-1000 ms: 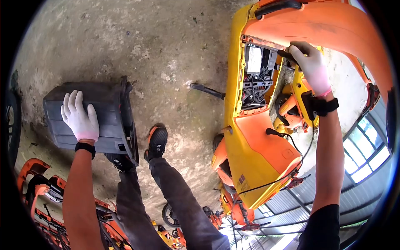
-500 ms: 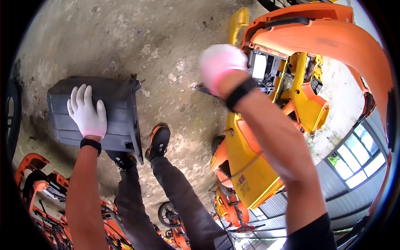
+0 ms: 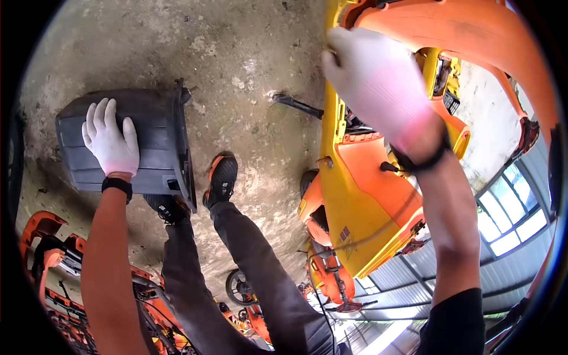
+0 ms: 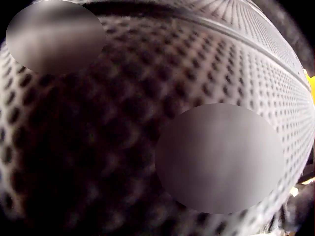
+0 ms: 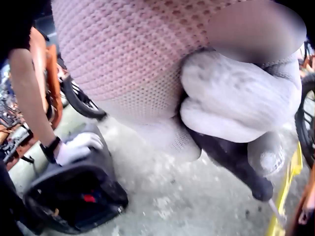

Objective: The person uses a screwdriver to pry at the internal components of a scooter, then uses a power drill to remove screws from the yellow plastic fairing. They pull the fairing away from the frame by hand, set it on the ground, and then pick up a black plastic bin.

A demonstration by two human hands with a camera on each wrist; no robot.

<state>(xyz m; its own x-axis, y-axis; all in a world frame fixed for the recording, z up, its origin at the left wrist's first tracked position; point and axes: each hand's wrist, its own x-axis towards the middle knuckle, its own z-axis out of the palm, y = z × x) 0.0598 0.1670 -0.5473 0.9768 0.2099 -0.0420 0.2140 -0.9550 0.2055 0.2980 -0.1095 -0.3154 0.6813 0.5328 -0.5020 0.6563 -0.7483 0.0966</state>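
My left hand (image 3: 111, 137), in a white glove with a pink cuff, rests with straight fingers on the side of a black plastic box (image 3: 152, 139) lying on the floor. Its mouth faces right in the head view; the right wrist view looks into its dark inside. My gloved right hand (image 3: 378, 77) is over the upper part of a yellow and orange scooter (image 3: 349, 207), covering most of its opened compartment. Curled fingers grip the black handle of a screwdriver (image 5: 236, 162) in the right wrist view. Its thin metal shaft points down beside a yellow edge (image 5: 280, 211).
A black kickstand (image 3: 299, 105) sticks out from the scooter over the stained concrete floor (image 3: 254, 65). My shoes (image 3: 222, 179) stand between box and scooter. More orange scooters (image 3: 331, 272) and loose body parts (image 3: 44, 231) lie around. A large orange panel (image 3: 473, 35) arches at upper right.
My right hand has swung left from the compartment's right side, out past the scooter's left edge, then back over the yellow upper edge. My left hand stays on the box.
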